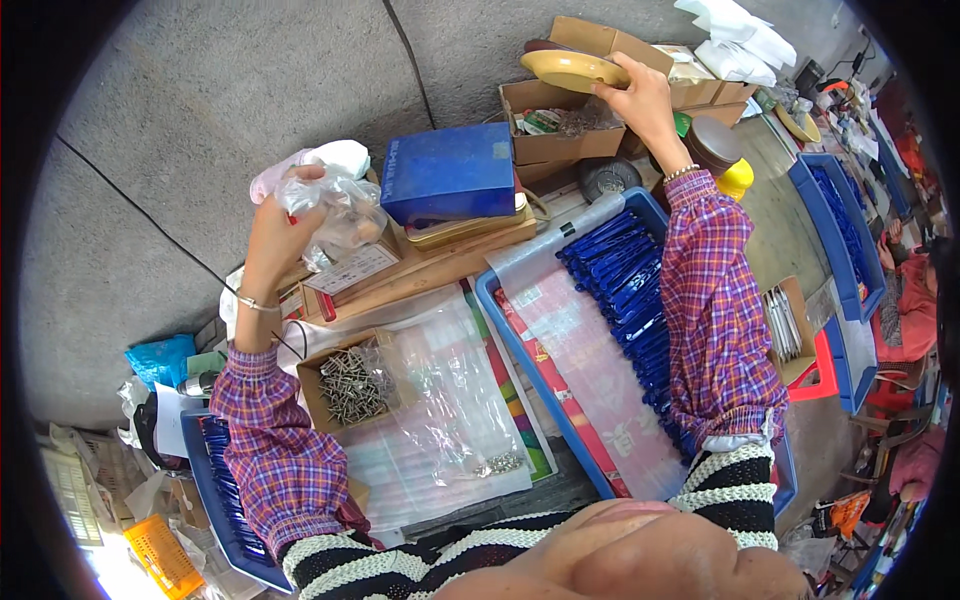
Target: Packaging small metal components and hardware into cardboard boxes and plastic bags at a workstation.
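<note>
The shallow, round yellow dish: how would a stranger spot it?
Find the open brown cardboard box near the picture's top, right of the rectangular blue box. Just above that open box, the right hand grips the shallow, round yellow dish by its edge. Its yellow colour stands out from the brown cardboard around it.

We look down from the wearer's head, through the left of two side-by-side fisheye cameras, across the worktop [775, 205] to a grey concrete surface [250, 90] on the far side. Our view is upright and wide, bending toward its dark round rim. Nearest us is a striped top [400, 565]; the left forearm [272, 430] and right forearm [712, 290] stretch away, close below us.
</note>
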